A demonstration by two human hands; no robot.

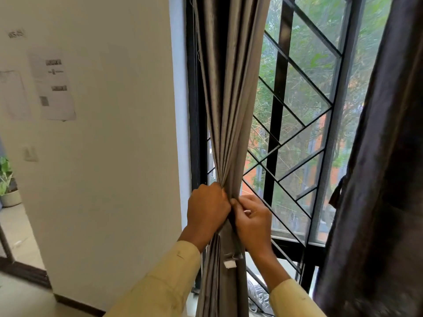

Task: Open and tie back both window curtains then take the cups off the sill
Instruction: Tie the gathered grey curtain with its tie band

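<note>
Cloth of the left curtain [229,88] hangs in the middle of the head view, drawn into a tight bundle of grey pleats against the left side of the window [338,133]. The left hand [207,207] grips this bundle at its narrowest point, its fingers curled round the folds and mostly hidden behind them. The right hand [251,219] touches the left hand from the other side; its fingers [251,200] and thumb pinch a dark fold at the bundle's right edge. Whether that fold is a tie strip or the curtain's own hem I cannot tell. Just below the hands a small white tag [230,264] hangs from the cloth. Both arms wear pale yellow sleeves [164,277]. The right curtain [377,179], darker, hangs loose along the right edge, well apart from the hands, with a dark strip [338,191] dangling at its inner edge. Between the curtains a black diamond grille [297,138] shows, with green trees beyond. To the left stands a white wall [114,179] with papers [55,88] stuck on it and a switch [31,153], and a potted plant [6,179] sits at the far left edge.
</note>
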